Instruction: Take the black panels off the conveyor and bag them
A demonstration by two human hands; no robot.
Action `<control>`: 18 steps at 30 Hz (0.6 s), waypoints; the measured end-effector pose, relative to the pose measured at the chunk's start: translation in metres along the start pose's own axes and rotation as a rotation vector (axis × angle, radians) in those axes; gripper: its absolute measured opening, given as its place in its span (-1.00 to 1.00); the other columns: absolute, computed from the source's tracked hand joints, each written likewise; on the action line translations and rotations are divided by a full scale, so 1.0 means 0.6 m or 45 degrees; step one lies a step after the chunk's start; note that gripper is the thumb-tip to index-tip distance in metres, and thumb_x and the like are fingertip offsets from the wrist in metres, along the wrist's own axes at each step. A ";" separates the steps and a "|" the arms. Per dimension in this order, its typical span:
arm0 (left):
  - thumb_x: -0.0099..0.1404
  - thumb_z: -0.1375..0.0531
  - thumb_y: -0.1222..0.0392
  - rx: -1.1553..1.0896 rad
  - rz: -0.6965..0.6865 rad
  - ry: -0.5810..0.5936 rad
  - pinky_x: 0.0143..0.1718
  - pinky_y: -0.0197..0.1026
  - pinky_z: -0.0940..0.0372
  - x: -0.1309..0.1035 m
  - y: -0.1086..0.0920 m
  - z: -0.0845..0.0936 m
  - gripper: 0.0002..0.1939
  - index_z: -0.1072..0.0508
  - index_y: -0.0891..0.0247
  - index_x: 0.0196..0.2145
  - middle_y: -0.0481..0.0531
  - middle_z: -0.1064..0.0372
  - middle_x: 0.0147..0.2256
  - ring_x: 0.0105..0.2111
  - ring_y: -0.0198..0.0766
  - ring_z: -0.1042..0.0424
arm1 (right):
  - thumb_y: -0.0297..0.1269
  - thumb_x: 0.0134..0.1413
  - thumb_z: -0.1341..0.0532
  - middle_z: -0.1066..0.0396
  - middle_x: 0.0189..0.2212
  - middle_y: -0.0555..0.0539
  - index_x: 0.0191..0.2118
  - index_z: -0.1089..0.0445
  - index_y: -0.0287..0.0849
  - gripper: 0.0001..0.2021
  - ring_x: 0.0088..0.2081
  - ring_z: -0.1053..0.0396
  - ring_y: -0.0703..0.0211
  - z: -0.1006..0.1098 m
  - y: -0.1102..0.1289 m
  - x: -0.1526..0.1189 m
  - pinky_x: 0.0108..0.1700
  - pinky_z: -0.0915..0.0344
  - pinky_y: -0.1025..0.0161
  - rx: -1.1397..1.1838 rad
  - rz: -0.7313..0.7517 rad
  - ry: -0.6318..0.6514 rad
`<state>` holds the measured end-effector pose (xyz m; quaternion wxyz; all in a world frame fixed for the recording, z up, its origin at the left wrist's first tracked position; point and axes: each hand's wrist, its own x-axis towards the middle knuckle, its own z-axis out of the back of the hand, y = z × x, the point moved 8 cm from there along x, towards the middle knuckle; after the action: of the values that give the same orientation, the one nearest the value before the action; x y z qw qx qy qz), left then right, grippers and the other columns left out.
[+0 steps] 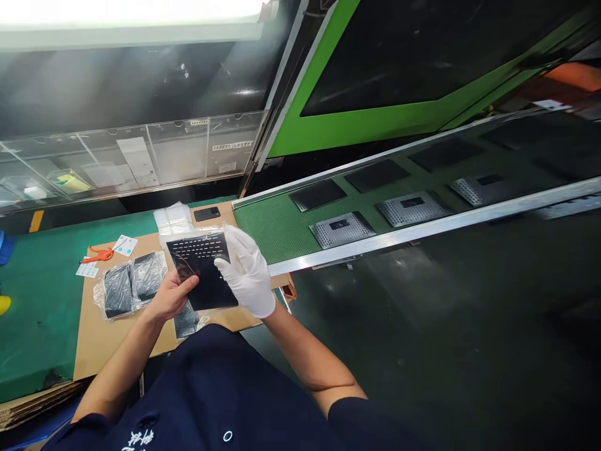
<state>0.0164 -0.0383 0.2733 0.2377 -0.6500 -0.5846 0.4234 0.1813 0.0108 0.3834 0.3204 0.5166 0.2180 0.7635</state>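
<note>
Above the bench (42, 344), I see the slotted panel (206, 285) between two hands. The left hand (169, 297) clamps it with bare fingers; the gloved right hand (253, 282) lays its thumb over the face, but whether its fingers pinch, I cannot tell. Two pieces (118, 290) lie in clear wrap on the cardboard (91, 351); several panels (342, 228) lie on the belt (263, 228) without visible wrap (the far ones are very dim). Film on the held panel is uncertain, and a dark packet (185, 321) is partly hidden.
</note>
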 end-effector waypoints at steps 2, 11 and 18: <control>-0.02 -0.58 0.00 0.003 -0.012 0.031 0.26 0.17 -0.30 -0.004 -0.004 -0.005 -0.58 -0.69 0.21 -0.21 0.16 -0.64 -0.16 0.13 0.22 -0.48 | -0.31 0.33 -0.27 -0.36 0.31 -0.11 0.40 -0.25 0.12 -0.42 0.32 -0.34 -0.07 -0.001 0.011 -0.003 0.42 -0.24 -0.12 0.019 0.022 -0.023; 0.15 -0.50 -0.05 0.083 -0.048 0.162 0.19 0.12 -0.38 -0.018 -0.005 -0.005 -0.58 -0.66 0.23 -0.12 0.15 -0.64 -0.11 0.05 0.09 -0.55 | -0.44 0.29 -0.30 -0.46 0.21 -0.15 0.33 -0.35 0.08 -0.45 0.24 -0.43 -0.04 0.005 0.041 -0.026 0.30 -0.40 -0.10 -0.078 0.149 -0.188; 0.17 -0.49 -0.04 0.077 -0.074 0.167 0.15 0.08 -0.41 -0.032 -0.008 -0.003 -0.63 -0.66 0.23 -0.16 0.13 -0.65 -0.14 0.04 0.06 -0.56 | -0.45 0.29 -0.28 -0.52 0.16 -0.12 0.28 -0.41 0.08 -0.50 0.20 -0.47 -0.06 0.004 0.049 -0.048 0.31 -0.40 -0.15 -0.128 0.163 -0.196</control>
<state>0.0161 -0.0554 0.2831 0.3073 -0.6517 -0.5733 0.3903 0.1830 -0.0304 0.3853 0.3123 0.5699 0.1206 0.7504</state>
